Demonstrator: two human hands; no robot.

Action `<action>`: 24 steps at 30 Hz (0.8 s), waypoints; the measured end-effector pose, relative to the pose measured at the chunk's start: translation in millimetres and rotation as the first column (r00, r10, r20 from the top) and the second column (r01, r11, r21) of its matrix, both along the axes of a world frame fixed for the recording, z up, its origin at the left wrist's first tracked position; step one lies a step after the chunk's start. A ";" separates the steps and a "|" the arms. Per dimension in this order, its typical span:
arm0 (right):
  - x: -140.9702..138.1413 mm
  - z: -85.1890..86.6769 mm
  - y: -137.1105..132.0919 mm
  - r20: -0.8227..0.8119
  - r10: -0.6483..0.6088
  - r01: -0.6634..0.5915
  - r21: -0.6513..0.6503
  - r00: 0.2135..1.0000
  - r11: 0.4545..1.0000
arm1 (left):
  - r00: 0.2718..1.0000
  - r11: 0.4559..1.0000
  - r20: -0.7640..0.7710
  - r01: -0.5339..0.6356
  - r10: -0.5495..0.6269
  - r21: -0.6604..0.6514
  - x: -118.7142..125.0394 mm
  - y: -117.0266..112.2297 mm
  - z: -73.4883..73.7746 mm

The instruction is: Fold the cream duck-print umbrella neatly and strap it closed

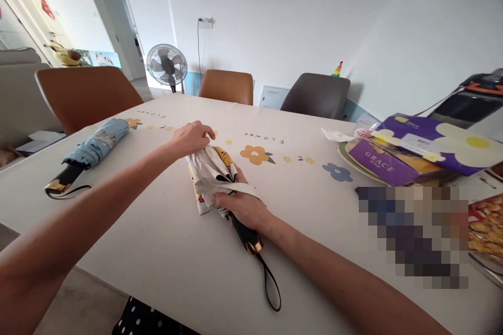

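While the white umbrella lay folded near the middle of the table, somewhat toward its near edge, the person had both hands on it. The right hand was closed around the bunched canopy just above the black handle, with its fingers wrapped over the patterned cloth. The left hand rested at the far end of the canopy, its fingers curled in and pinching the fabric there. The handle pointed toward the near edge, and its black wrist strap lay in a loop on the flowered tablecloth.

Well apart from this, by the left edge, a blue umbrella lay folded, with its dark handle toward the near left corner. Along the right edge a purple box sat on a plate. Beyond the far edge stood a tan chair and a dark chair. A brown chair stood at the far left corner, and a standing fan was behind them near the wall.
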State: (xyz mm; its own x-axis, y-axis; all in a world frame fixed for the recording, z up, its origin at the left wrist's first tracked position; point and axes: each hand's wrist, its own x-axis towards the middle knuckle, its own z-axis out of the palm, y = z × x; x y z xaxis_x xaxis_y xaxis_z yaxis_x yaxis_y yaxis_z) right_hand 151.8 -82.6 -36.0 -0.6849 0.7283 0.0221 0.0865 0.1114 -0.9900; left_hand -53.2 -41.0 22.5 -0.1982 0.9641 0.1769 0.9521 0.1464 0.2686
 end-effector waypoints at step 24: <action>2.1 -1.1 -1.8 0.044 0.045 -0.043 -0.037 0.998 0.998 | 0.946 0.796 0.311 0.260 -0.095 -0.546 -1.8 39.0 26.4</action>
